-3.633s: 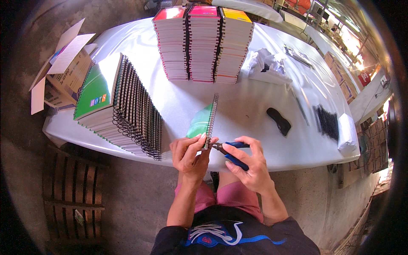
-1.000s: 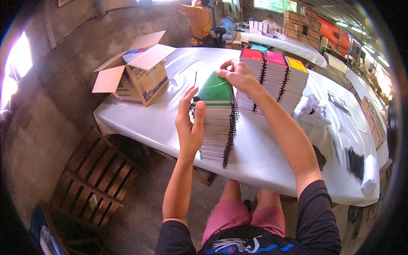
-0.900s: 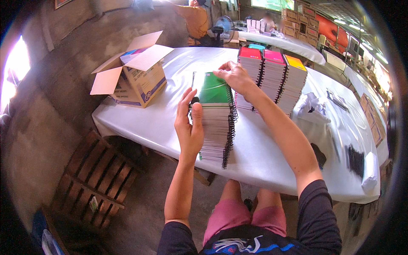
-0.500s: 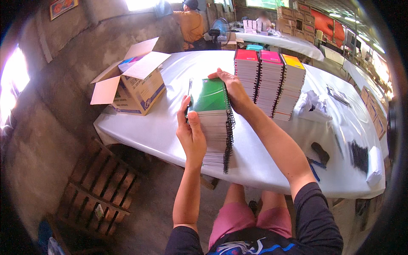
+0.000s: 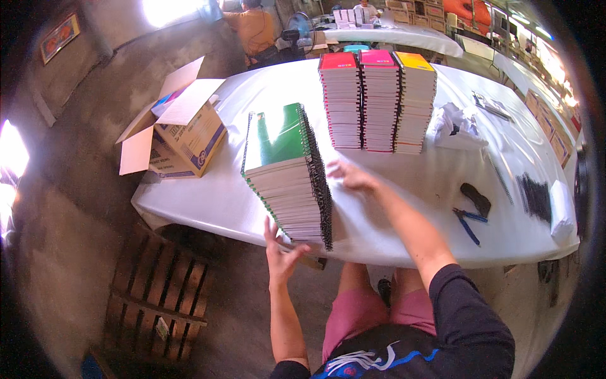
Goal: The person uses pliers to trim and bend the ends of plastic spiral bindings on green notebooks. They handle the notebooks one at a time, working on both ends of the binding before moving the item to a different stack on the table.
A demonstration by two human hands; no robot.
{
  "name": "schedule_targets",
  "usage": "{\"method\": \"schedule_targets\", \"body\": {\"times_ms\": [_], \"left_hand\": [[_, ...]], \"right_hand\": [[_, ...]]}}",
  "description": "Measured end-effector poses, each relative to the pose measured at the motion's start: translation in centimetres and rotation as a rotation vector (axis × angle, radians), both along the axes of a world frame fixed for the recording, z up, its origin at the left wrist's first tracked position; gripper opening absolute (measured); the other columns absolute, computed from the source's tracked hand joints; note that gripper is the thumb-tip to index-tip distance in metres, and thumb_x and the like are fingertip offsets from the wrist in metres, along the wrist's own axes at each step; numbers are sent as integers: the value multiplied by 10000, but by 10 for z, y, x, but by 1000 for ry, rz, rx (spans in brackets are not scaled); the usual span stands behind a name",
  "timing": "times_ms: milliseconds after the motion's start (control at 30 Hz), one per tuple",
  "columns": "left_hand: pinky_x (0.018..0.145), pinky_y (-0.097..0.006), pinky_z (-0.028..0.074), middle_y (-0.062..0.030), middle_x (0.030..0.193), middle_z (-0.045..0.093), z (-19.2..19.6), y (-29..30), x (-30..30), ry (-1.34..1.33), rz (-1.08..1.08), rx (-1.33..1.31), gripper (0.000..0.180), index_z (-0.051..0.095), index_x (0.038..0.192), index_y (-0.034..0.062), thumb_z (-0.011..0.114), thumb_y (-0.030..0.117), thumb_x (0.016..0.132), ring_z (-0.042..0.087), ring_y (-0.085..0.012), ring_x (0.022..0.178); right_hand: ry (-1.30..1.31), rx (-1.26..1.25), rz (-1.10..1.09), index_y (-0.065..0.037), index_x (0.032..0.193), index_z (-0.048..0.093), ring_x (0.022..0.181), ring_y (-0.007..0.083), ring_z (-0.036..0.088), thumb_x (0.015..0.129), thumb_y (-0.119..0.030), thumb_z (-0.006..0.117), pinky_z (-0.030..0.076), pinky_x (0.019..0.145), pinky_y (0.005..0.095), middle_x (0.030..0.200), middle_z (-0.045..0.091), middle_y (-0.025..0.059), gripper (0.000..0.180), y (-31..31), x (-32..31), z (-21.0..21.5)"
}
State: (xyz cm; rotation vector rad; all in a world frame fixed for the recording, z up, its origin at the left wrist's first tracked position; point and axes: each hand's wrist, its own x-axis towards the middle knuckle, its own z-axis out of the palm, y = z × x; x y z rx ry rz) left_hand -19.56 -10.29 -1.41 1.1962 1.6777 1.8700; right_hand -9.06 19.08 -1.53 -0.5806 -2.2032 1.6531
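A tall stack of green-covered spiral notebooks [image 5: 284, 183] stands near the front edge of the white-covered table, black coils along its right side. My left hand [image 5: 283, 258] is low at the stack's near left corner, thumb and fingers spread around its base; whether it touches is hard to tell. Beside the coils, my right hand [image 5: 353, 177] reaches in with fingers apart and slightly bent, holding nothing. Behind stand three more notebook stacks, topped with a red notebook [image 5: 339, 61], a pink notebook [image 5: 379, 58] and a yellow notebook [image 5: 413, 61].
An open cardboard box [image 5: 189, 142] sits at the table's left end. To the right lie blue-handled pliers [image 5: 468, 224], a dark oblong object [image 5: 475, 199], a pile of black coils [image 5: 535, 198] and crumpled white material [image 5: 457, 126]. A wooden pallet [image 5: 154, 297] rests on the floor at left.
Both hands have left the top of the green stack. My left hand has dropped to its base, and my right has come down along its right side. The view has shifted too.
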Motion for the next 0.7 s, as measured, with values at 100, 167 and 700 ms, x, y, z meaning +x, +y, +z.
{"method": "schedule_targets", "body": {"times_ms": [100, 167, 700], "left_hand": [[952, -415, 426, -219, 1279, 477, -21, -15, -5, 409, 239, -283, 1084, 296, 1388, 12, 894, 253, 517, 473, -345, 1171], [897, -417, 434, -223, 1169, 514, -18, -7, -11, 467, 245, -333, 920, 411, 1228, -31, 884, 323, 523, 506, -357, 1081], [791, -301, 471, -57, 937, 631, -26, -12, -43, 19, -169, -259, 400, 624, 973, 0, 741, -55, 594, 586, -164, 879]], "right_hand": [[-296, 515, 6, -135, 1319, 437, 1115, 185, 541, 720, 21, 584, 397, 831, 299, 1188, 601, 68, 636, -48, -11, -5], [-294, 576, -4, -154, 1304, 453, 1102, 182, 558, 705, -12, 612, 389, 819, 312, 1157, 623, 45, 636, -48, -13, -21], [-42, 537, -442, -36, 975, 547, 884, 392, 590, 654, -72, 631, 472, 782, 473, 900, 628, 202, 333, -139, 55, -14]]}}
